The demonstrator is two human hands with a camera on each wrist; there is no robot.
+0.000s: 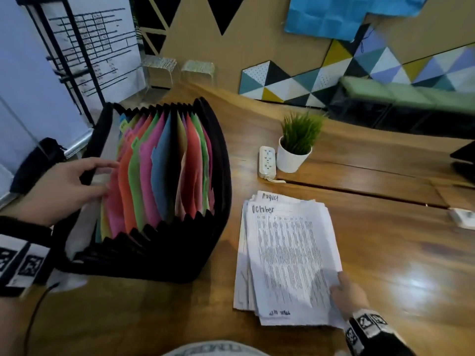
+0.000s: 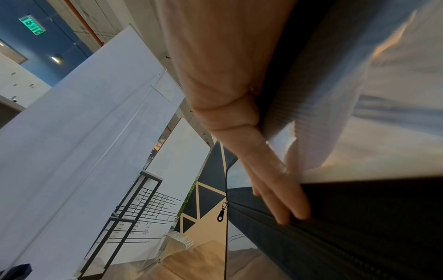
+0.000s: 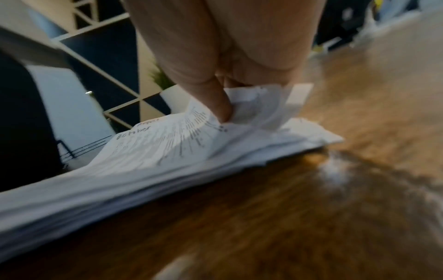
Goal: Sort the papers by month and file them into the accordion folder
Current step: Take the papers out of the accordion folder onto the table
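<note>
A black accordion folder (image 1: 159, 255) stands fanned wide on the wooden table, its coloured dividers (image 1: 164, 163) upright. My left hand (image 1: 108, 177) reaches in at its left end with fingers straight against the grey front panel and the pink divider. In the left wrist view the fingers (image 2: 287, 204) lie flat along the folder's black zip edge (image 2: 359, 236). To the right lies a loose stack of printed papers (image 1: 290, 258); the top sheet reads "October", and a sheet marked "August" (image 1: 270, 197) peeks out behind. My right hand (image 1: 338, 282) pinches the top sheet's lower right corner, which curls under the thumb (image 3: 220, 106).
Behind the papers stand a potted plant (image 1: 295, 147) in a white pot and a white power strip (image 1: 267, 160). A small white item (image 1: 462, 217) and a dark object (image 1: 465, 160) sit at the table's right edge. A black cable (image 1: 36, 312) runs along the front left.
</note>
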